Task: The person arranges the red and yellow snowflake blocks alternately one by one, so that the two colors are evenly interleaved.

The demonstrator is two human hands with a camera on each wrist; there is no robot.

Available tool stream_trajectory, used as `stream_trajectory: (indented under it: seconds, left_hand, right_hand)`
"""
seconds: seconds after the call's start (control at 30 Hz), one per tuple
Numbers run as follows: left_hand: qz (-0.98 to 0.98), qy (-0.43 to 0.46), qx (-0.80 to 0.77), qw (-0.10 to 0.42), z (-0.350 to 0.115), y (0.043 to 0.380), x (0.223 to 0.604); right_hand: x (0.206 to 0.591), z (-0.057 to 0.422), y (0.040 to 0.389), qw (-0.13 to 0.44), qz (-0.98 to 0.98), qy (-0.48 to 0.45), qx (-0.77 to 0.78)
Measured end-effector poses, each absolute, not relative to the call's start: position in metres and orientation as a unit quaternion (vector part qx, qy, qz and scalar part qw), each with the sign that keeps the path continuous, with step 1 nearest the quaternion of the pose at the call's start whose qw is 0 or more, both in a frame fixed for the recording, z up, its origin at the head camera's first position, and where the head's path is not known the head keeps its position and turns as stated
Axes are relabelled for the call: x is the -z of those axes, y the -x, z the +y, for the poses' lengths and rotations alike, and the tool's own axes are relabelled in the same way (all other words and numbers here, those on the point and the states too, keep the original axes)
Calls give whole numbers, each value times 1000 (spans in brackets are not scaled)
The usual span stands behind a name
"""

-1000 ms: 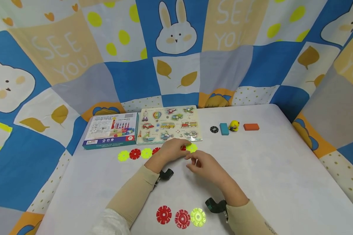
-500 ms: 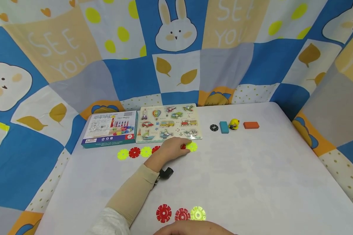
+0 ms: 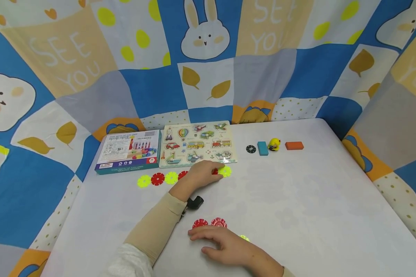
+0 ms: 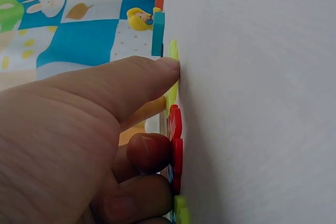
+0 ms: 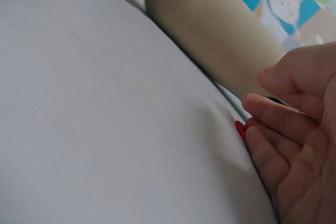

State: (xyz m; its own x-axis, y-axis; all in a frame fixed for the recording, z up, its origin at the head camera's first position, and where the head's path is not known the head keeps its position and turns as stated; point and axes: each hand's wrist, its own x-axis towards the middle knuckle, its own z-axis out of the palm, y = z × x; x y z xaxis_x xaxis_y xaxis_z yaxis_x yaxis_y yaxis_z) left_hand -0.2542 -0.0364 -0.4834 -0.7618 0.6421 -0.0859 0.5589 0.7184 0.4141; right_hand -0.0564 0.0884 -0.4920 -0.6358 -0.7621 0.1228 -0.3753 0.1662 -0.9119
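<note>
My left hand (image 3: 202, 174) holds the yellow-green snowflake disc (image 3: 225, 171) at the right end of a row, thumb and index finger at its edges. In the left wrist view that disc (image 4: 174, 49) lies flat beside the thumb, with red discs (image 4: 178, 166) by the curled fingers. The hand covers the row's middle. Near the front, my right hand (image 3: 225, 244) lies over loose discs, fingers extended and apart from the thumb. Two red discs (image 3: 218, 222) show beyond its fingers, and a yellow-green disc (image 3: 244, 238) peeks out behind it. The right wrist view shows a red sliver (image 5: 240, 129) at the fingertips.
Behind the row lie a boxed set (image 3: 130, 152) and a vehicle puzzle board (image 3: 197, 144). Further right are a black chip (image 3: 251, 149), a blue block (image 3: 262, 148), a yellow duck (image 3: 274, 144) and an orange block (image 3: 294, 146). A patterned cloth (image 3: 208, 88) hangs behind.
My right hand left the row's end, dropped to the front edge, then came up over the loose discs, which have shifted forward. The left hand stayed at the end disc.
</note>
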Motion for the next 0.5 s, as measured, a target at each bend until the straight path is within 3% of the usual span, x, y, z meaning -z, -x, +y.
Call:
stream_trajectory:
  seconds: [0.13, 0.27, 0.33, 0.5]
  left_hand:
    - [920, -325, -189, 111, -37, 254, 483]
    - [921, -321, -191, 109, -37, 253, 483]
    - [922, -320, -190, 109, -37, 253, 483]
    - [923, -320, -185, 111, -37, 253, 483]
  right_hand:
    - [493, 94, 62, 67, 772, 381, 504]
    - [493, 98, 66, -45, 856, 278, 433]
    - [492, 100, 67, -55, 905, 205, 369]
    - [486, 106, 71, 11, 949, 100, 299]
